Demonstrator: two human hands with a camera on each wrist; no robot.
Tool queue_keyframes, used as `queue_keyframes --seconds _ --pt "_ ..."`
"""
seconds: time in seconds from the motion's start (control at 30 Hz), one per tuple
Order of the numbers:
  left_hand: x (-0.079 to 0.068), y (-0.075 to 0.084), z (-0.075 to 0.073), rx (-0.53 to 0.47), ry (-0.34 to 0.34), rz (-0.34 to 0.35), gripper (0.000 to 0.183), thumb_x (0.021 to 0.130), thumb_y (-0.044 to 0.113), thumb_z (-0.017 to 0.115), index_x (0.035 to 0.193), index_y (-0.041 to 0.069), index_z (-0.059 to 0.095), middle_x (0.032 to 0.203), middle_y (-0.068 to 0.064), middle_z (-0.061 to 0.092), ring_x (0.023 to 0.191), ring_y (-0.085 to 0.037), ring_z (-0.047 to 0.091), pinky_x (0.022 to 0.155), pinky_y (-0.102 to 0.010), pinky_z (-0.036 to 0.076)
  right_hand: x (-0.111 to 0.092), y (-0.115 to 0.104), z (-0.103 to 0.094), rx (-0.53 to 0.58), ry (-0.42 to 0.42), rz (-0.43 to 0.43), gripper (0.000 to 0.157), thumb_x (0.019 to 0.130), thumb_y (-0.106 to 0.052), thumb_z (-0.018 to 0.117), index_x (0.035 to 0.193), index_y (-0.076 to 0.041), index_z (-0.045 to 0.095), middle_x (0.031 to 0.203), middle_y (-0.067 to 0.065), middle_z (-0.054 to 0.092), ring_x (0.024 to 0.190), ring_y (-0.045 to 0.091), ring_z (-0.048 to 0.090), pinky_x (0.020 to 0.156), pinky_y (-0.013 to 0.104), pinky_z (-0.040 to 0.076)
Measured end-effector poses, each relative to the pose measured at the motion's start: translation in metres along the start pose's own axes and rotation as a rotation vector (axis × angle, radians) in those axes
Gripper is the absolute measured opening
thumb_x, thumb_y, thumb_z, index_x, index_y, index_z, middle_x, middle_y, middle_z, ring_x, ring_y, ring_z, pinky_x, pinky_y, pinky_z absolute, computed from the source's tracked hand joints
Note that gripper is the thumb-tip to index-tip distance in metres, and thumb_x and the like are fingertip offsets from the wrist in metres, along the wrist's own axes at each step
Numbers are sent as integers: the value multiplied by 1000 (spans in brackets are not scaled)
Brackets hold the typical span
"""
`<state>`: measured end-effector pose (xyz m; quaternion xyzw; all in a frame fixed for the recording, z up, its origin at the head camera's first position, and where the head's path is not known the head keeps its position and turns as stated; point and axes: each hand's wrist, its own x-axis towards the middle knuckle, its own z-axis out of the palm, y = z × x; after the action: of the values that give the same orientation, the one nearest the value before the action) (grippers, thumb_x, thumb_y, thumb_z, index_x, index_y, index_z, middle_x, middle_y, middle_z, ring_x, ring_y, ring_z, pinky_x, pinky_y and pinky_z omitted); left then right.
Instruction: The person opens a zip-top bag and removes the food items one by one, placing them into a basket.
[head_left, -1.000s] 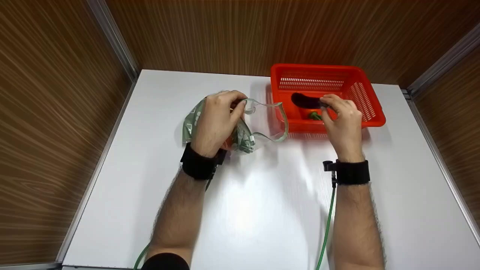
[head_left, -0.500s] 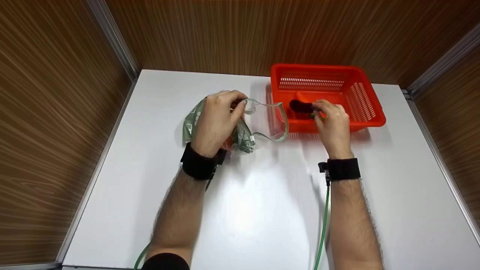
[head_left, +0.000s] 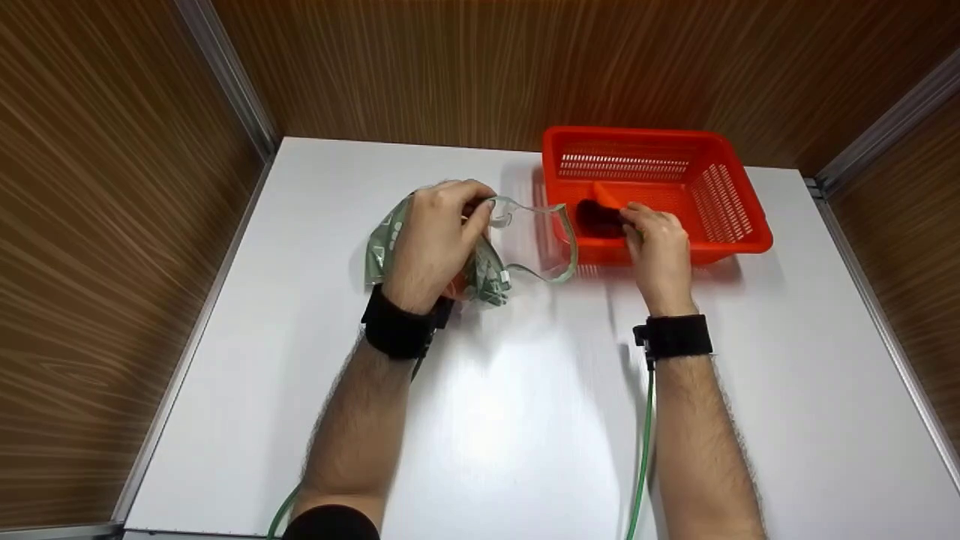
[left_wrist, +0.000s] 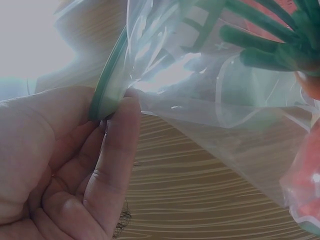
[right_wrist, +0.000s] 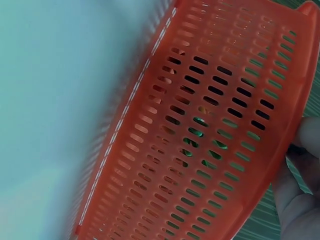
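Note:
My left hand (head_left: pixel 431 240) pinches the rim of a clear zip-top bag (head_left: pixel 487 281) with green print. In the left wrist view, its green zip edge (left_wrist: pixel 107 82) sits between thumb and fingers, and green stalks (left_wrist: pixel 285 42) on something orange show inside. The bag's mouth gapes to the right, close to the red basket (head_left: pixel 637 135). My right hand (head_left: pixel 661 251) reaches over the basket's front rim and grips one end of a dark purple eggplant (head_left: pixel 595 217) inside. An orange piece (head_left: pixel 606 195) lies behind the eggplant.
The basket's slotted side (right_wrist: pixel 200 130) fills much of the right wrist view, with bits of green behind the slots. A white table (head_left: pixel 487 420) lies under everything, with wood-grain panels (head_left: pixel 420 67) at the back and sides. Green cables (head_left: pixel 641 457) trail from both wrist straps.
My right hand has moved left and lower with the eggplant, which now sits deeper in the basket, over the green stem seen before. My left hand and the bag have stayed put.

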<state>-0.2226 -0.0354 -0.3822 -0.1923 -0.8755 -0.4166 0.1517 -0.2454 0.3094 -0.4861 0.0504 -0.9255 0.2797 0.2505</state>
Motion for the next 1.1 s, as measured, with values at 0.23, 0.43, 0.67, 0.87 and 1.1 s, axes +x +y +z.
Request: queue_keyframes --seconds 0.23,0.43,0.67,0.87,1.1 --pt "0 0 -1 1 0 2 17 114 11 76 119 3 89 115 -14 90 107 -27 86 101 -43 69 0 0 0 4 -25 10 26 114 5 70 137 7 82 150 27 78 137 54 75 121 61 62" --pt "0 0 -1 -2 1 2 17 114 11 76 119 2 89 114 -14 90 105 -28 86 99 -43 69 1 -1 -1 23 -62 24 24 113 6 71 134 8 83 146 29 79 136 55 77 121 62 62" --pt "0 -1 -2 -5 1 1 17 114 11 76 119 2 89 115 -14 90 105 -28 86 99 -42 69 1 -3 -3 38 -115 73 27 113 3 73 138 4 83 142 29 80 134 55 78 117 65 63" --pt "-1 -2 -1 -10 -2 -5 17 114 10 76 120 2 89 116 -14 90 106 -28 86 99 -42 69 1 -2 -3 46 -117 57 27 113 4 72 138 5 83 141 30 81 135 53 79 118 63 64" --pt "-1 -1 -1 -10 -9 0 17 115 10 75 120 1 89 115 -14 90 107 -27 86 100 -42 69 1 -6 -14 69 -67 34 30 110 2 78 140 6 81 140 29 82 132 50 81 113 63 66"
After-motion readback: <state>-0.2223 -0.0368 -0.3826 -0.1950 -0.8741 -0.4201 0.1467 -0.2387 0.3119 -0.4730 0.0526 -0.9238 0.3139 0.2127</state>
